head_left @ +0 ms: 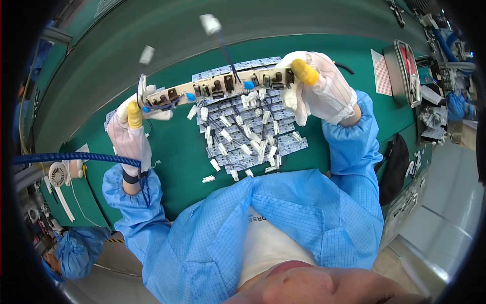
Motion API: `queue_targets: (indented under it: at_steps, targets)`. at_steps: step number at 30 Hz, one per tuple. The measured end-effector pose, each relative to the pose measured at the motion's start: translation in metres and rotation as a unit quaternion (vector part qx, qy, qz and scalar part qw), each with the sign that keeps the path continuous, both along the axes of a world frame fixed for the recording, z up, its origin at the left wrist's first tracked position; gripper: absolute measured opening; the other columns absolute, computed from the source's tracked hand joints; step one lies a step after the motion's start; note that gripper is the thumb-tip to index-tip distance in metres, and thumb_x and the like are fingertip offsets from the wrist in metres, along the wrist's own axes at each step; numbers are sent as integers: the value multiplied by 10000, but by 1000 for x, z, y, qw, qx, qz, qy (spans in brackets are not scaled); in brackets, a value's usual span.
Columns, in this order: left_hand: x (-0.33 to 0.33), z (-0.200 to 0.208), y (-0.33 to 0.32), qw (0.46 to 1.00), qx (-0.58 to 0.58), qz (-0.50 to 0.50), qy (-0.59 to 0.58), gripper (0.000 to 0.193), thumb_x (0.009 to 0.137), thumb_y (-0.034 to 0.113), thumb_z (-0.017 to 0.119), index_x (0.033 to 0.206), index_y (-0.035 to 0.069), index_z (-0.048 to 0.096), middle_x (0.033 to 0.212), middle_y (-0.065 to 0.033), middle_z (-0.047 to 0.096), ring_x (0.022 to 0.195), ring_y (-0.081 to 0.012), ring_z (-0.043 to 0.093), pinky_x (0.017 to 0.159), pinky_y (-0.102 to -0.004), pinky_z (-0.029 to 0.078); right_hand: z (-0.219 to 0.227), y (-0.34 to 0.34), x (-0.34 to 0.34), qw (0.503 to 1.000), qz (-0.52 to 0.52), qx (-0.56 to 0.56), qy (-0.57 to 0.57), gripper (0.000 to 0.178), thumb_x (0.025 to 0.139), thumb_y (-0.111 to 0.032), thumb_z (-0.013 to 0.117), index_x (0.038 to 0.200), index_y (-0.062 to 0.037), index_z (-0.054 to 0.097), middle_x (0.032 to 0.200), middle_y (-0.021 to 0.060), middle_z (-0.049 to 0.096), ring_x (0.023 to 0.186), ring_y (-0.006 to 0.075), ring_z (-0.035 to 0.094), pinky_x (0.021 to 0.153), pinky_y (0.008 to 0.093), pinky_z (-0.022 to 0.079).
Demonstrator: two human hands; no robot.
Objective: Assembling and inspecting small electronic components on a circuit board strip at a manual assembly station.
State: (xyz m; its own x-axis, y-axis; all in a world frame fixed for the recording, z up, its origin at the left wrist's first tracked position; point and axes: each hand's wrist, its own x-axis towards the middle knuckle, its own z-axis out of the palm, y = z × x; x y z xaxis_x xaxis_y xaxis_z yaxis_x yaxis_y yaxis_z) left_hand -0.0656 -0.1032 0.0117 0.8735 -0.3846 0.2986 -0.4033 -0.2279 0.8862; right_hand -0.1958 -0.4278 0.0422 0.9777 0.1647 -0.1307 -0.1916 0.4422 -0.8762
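Note:
A long, narrow circuit board [221, 87] with black and blue components spans the space between my two hands, above the green mat. My left hand [130, 126], in a white glove with a yellow fingertip cover, grips its left end. My right hand [319, 86], gloved the same way, pinches the right end. Two dark leads rise from the board, ending in blurred white connectors [210, 24]. Below it lie rows of flat blue-grey circuit strips [293, 145], overlapped, with several wired white connectors [226, 135] scattered over them. The gloves hide both board ends.
A blue coiled cord [76, 158] runs to the band on my left wrist. At left lies a small white fan [58, 174]. To the right are a metal tray [407, 73], a red-dotted sheet [381, 72] and a black cloth item [395, 169]. Another person's blue sleeve [81, 252] shows lower left.

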Motion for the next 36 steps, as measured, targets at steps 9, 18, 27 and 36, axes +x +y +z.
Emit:
queue_targets:
  at_steps: [9,18,27,36]
  targets:
    - [1,0,12,996,-6,-89,-23,461,981,405,408,992,7,638,618,-59,680,641,-143,649,644,-272,475,-19,0,2,998,-52,35,17,544,869,-431,634,1122,34,513,670,143,622,369,159,522,377,223,432]
    - [-1,18,-3,991,-80,-106,34,308,980,267,497,1075,-3,610,987,-137,657,631,-142,627,539,-244,503,5,25,18,983,-25,-182,-7,741,747,-502,720,1226,23,506,754,44,595,588,80,536,509,176,395]
    - [94,-13,93,984,138,106,49,157,932,101,529,961,11,654,865,-27,651,710,-82,561,627,-198,436,2,11,21,969,-72,-216,-99,613,841,-409,668,1241,23,499,975,69,611,736,106,596,602,204,471]
    - [46,25,22,924,228,43,-305,259,792,95,688,1050,82,661,1113,-82,650,1123,-272,567,946,-378,453,-70,-25,42,582,-76,-786,-195,341,750,-57,690,1076,-118,612,1122,103,602,1173,335,514,955,392,443]
